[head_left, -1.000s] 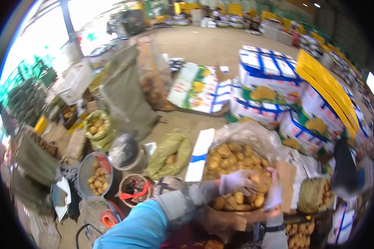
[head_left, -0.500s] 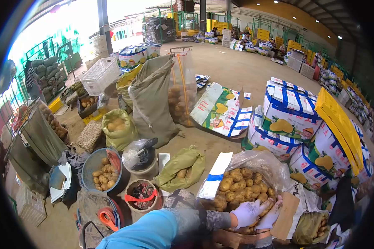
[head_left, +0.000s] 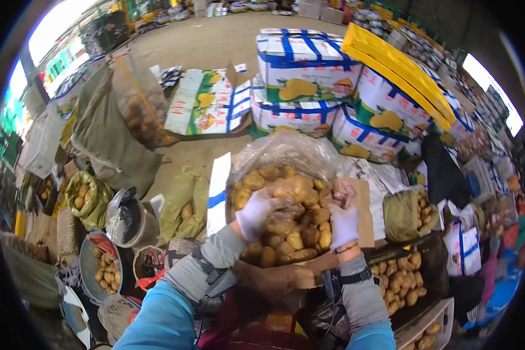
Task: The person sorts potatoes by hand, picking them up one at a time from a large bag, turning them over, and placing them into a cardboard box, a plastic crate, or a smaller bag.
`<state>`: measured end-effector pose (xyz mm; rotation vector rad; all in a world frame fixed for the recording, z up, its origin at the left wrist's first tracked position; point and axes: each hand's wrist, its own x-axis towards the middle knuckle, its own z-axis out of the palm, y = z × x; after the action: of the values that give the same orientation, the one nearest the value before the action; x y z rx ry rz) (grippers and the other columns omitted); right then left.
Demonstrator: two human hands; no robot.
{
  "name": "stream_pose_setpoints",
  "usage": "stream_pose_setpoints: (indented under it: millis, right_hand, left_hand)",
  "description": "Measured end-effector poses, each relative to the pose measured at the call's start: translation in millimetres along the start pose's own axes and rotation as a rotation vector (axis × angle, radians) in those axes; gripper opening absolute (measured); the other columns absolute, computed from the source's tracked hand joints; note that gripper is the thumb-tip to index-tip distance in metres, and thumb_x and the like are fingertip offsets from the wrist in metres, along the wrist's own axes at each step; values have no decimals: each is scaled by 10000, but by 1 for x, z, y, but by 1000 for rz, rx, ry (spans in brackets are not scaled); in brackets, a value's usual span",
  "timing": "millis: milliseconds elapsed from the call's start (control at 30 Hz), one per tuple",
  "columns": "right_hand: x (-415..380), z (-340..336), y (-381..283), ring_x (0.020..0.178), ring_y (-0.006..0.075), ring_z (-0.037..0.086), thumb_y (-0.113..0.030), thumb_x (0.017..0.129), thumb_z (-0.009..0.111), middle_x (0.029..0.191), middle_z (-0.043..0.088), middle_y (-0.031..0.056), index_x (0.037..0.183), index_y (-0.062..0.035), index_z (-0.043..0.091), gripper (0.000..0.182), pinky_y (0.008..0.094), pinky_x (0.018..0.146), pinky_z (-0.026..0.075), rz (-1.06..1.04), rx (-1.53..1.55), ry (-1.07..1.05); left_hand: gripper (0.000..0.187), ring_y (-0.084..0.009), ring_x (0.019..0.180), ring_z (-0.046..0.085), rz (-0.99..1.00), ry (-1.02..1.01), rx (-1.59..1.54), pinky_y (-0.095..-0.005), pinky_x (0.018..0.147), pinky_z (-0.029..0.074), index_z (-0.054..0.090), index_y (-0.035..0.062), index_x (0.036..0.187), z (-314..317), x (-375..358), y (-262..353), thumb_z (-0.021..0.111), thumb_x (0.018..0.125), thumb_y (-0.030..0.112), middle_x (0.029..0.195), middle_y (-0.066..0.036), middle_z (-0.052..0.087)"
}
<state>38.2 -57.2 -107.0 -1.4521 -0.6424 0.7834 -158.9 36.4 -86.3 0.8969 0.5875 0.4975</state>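
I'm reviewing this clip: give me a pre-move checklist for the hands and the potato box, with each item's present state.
1. Both hands visible: ok; left hand and right hand show.
2. Hands covered: ok; both wear pale gloves.
3. Box open: ok; potatoes show inside.
4. Plastic sheet off the nearer potatoes: ok; it bunches at the far side.
5. Left hand's grip on a potato: cannot tell; its fingertips are blurred.
6. Right hand empty: cannot tell.

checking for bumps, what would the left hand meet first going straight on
Probably the blurred potato just ahead of the left hand; whether they already touch is unclear.
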Motion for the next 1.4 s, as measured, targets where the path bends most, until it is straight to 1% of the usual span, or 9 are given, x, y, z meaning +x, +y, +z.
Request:
stream_pose_setpoints:
  millis: [233, 300, 667, 900, 1033, 1133, 1300, 1367, 1400]
  right_hand:
    - [3, -6, 8, 1293, 208, 410, 128, 772, 551, 1449, 374, 51, 1431, -86, 345, 723, 319, 999, 415, -44, 305, -261]
    - [-2, -1, 6, 1296, 192, 410, 108, 789, 597, 1440, 396, 52, 1415, -76, 374, 690, 310, 1003, 421, -112, 240, -341]
    - [-1, 3, -2, 986, 117, 573, -140, 923, 636, 1189, 574, 42, 1306, -39, 517, 414, 256, 847, 465, -256, 113, -265]
    - [-4, 2, 5, 1084, 142, 514, -131, 952, 557, 1196, 534, 89, 1359, -18, 437, 439, 289, 913, 453, -194, 26, -200]
    - [-17, 10, -23, 1216, 194, 472, -74, 861, 661, 1375, 445, 107, 1359, 6, 423, 557, 322, 1005, 415, -125, 101, -467]
    - [-22, 12, -11, 1218, 190, 465, -77, 700, 811, 1307, 500, 97, 1317, 29, 451, 723, 319, 1061, 365, -250, -183, -474]
    - [-40, 22, -17, 1133, 260, 523, -108, 645, 834, 1146, 560, 119, 1202, -31, 539, 635, 370, 983, 421, -559, -554, -366]
    - [-47, 30, -23, 1082, 300, 526, -121, 612, 829, 1111, 559, 132, 1165, -61, 558, 619, 407, 945, 424, -799, -796, -366]
    - [-49, 33, -26, 1057, 320, 527, -128, 595, 826, 1094, 558, 139, 1146, -76, 568, 611, 425, 926, 425, -918, -917, -361]
  left_hand:
    - [468, -360, 1133, 585, 33, -175, -325, -354, 836, 574, 334, -21, 1404, -4, 1, -13, 459, 969, 98, 1307, -239, 515]
    - [473, -343, 1105, 601, 379, -317, 503, -353, 823, 575, 336, -22, 1402, -36, 18, -37, 465, 974, 131, 1308, -242, 515]
    - [434, -310, 1110, 571, -156, -262, -285, -416, 942, 457, 497, 71, 1333, 2, -3, -19, 543, 925, 211, 1282, -126, 566]
    - [368, -285, 1211, 492, 937, -265, 889, -417, 989, 445, 637, 98, 1164, -27, 27, -57, 688, 801, 124, 1191, -106, 581]
    - [380, -306, 1267, 443, 298, -369, 146, -421, 1084, 332, 580, 100, 1227, -29, 31, -61, 600, 852, 159, 1302, -127, 519]
    - [447, -331, 1264, 440, 913, -181, 1071, -429, 1099, 315, 556, 94, 1230, -42, 41, -71, 642, 802, 189, 1331, -141, 491]
    - [499, -302, 1245, 461, 782, 13, 1232, -384, 1065, 366, 501, 21, 1250, -40, 38, -75, 656, 801, 175, 1313, -175, 492]
    - [325, -228, 1136, 548, 150, 74, -155, -325, 984, 435, 526, 0, 1227, -12, 28, -60, 501, 949, 165, 1213, -147, 575]
    - [297, -210, 1101, 562, 284, 99, 183, -315, 961, 449, 539, -1, 1208, -15, 27, -61, 489, 958, 151, 1183, -134, 591]
